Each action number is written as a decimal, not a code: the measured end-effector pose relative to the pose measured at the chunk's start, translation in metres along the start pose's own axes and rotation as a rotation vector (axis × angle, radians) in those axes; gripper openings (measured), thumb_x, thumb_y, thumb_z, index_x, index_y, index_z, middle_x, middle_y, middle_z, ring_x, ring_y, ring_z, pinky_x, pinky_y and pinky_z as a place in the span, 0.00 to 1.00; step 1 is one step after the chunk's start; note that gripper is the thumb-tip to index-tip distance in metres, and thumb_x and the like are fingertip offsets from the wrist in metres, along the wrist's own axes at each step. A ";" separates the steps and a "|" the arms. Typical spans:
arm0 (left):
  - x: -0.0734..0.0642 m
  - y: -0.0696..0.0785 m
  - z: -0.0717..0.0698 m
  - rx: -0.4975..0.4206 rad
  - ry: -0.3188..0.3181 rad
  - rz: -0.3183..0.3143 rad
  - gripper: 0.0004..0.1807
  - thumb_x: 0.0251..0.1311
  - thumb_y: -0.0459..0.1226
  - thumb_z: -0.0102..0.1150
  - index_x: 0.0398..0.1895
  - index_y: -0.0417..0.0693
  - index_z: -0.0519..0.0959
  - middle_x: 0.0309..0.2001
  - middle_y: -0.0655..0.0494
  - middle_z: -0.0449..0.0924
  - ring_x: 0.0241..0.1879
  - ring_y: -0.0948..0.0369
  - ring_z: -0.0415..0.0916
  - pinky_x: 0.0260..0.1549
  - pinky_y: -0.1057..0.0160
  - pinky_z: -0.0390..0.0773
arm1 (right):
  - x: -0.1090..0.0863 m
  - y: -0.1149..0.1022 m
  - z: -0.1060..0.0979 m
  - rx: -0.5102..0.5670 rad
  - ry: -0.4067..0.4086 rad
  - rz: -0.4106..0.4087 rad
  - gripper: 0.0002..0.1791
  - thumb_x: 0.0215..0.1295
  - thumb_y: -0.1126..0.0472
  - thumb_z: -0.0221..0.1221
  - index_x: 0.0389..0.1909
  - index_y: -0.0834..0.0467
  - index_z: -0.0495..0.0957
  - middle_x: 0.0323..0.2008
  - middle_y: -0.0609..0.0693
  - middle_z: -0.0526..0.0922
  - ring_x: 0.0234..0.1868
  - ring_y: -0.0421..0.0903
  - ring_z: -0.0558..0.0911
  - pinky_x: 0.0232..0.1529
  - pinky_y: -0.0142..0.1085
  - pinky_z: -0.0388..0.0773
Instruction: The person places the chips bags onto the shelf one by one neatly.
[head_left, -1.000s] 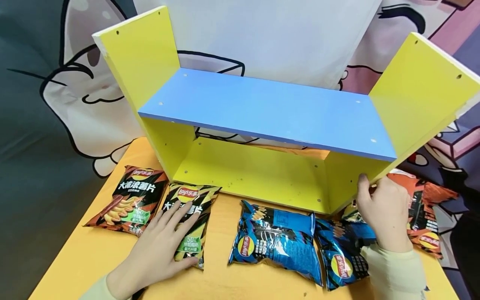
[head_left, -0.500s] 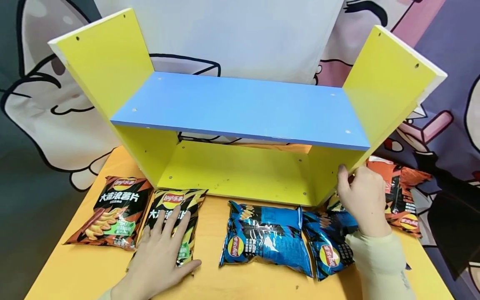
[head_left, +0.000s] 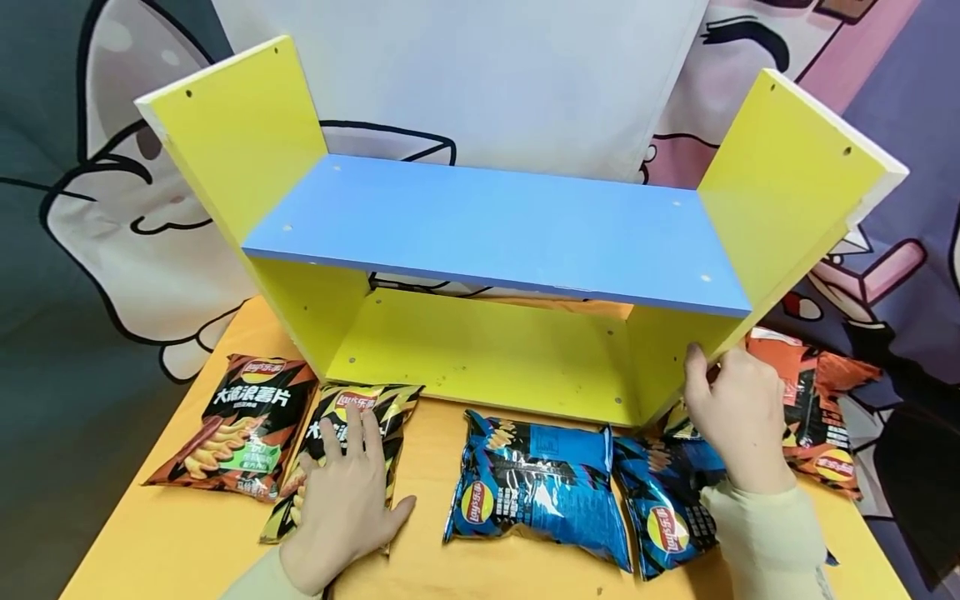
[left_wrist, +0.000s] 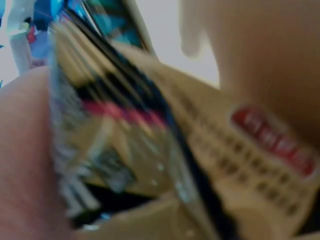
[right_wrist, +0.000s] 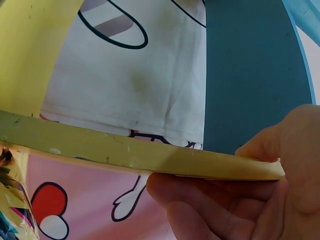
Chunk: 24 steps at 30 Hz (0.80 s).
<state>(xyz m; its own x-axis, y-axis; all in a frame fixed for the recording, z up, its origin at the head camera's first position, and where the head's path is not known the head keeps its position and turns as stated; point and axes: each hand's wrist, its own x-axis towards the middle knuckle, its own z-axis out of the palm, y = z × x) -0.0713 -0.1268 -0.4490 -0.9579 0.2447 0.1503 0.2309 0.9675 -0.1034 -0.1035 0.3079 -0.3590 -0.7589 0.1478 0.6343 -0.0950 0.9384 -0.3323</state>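
Behind everything hangs the printed cloth (head_left: 487, 75); below it, the orange-yellow table (head_left: 165, 554). On the table, behind a row of chip bags, your shelf (head_left: 495, 229): yellow side panels, blue board across the middle, yellow board at the bottom. Front row: blue bag (head_left: 543, 487) near the centre, face creased and shiny; second blue bag (head_left: 663, 508) just right of it, partly under your forearm. Orange-and-black bag (head_left: 243, 425) at far left; red-orange bag (head_left: 821, 417) at far right, beyond the shelf's side. Yellow-and-black bag (head_left: 393, 429) before the shelf's left front corner. Your right hand (head_left: 738, 417) grips the shelf's right panel, thumb on the inner face, fingers on the outer. Your left hand (head_left: 345, 504) lies over the yellow-and-black bag, fingers spread and straight. Left wrist view blurred; contact pressure cannot be told.
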 end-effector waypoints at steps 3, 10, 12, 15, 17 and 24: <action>0.006 0.002 0.002 0.020 0.024 -0.018 0.75 0.33 0.75 0.71 0.75 0.27 0.62 0.72 0.23 0.63 0.63 0.21 0.69 0.36 0.25 0.79 | -0.002 0.001 -0.001 -0.005 -0.007 0.011 0.27 0.75 0.56 0.54 0.12 0.56 0.67 0.09 0.52 0.67 0.11 0.46 0.60 0.12 0.35 0.52; 0.013 0.001 0.006 -0.017 0.000 -0.029 0.74 0.29 0.66 0.80 0.78 0.33 0.60 0.73 0.24 0.60 0.62 0.19 0.66 0.33 0.21 0.76 | -0.002 0.003 -0.001 -0.008 -0.016 0.005 0.27 0.75 0.57 0.53 0.12 0.56 0.66 0.08 0.51 0.64 0.11 0.45 0.59 0.11 0.35 0.52; 0.013 -0.002 0.006 -0.047 -0.024 -0.034 0.74 0.30 0.65 0.81 0.80 0.37 0.57 0.75 0.25 0.59 0.64 0.18 0.63 0.35 0.18 0.73 | -0.001 0.002 -0.001 -0.008 -0.015 -0.002 0.27 0.75 0.57 0.53 0.12 0.56 0.66 0.08 0.50 0.64 0.11 0.45 0.59 0.11 0.35 0.52; 0.013 -0.009 0.005 -0.100 -0.044 -0.033 0.74 0.32 0.62 0.82 0.82 0.41 0.53 0.76 0.28 0.57 0.65 0.17 0.61 0.33 0.18 0.73 | 0.000 0.002 0.000 -0.004 -0.012 -0.005 0.27 0.76 0.57 0.53 0.12 0.56 0.66 0.09 0.50 0.65 0.11 0.45 0.60 0.12 0.35 0.52; 0.012 -0.014 0.004 -0.143 -0.051 -0.031 0.74 0.33 0.59 0.82 0.83 0.43 0.51 0.77 0.29 0.55 0.64 0.16 0.61 0.25 0.25 0.77 | 0.000 0.001 0.000 -0.003 -0.016 0.003 0.27 0.76 0.56 0.53 0.12 0.56 0.66 0.09 0.50 0.65 0.11 0.45 0.60 0.11 0.35 0.52; 0.014 -0.034 0.000 -0.286 -0.079 -0.060 0.72 0.37 0.55 0.83 0.83 0.43 0.49 0.77 0.27 0.52 0.53 0.18 0.71 0.08 0.63 0.63 | 0.001 0.000 -0.002 0.007 -0.028 0.008 0.27 0.76 0.55 0.52 0.12 0.56 0.66 0.08 0.51 0.66 0.10 0.45 0.61 0.11 0.35 0.54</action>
<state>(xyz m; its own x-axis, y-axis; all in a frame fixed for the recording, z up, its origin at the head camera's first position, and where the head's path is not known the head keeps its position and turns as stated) -0.0925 -0.1558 -0.4434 -0.9790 0.1917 0.0694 0.2015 0.9616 0.1863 -0.1036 0.3090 -0.3571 -0.7774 0.1468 0.6116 -0.0928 0.9349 -0.3425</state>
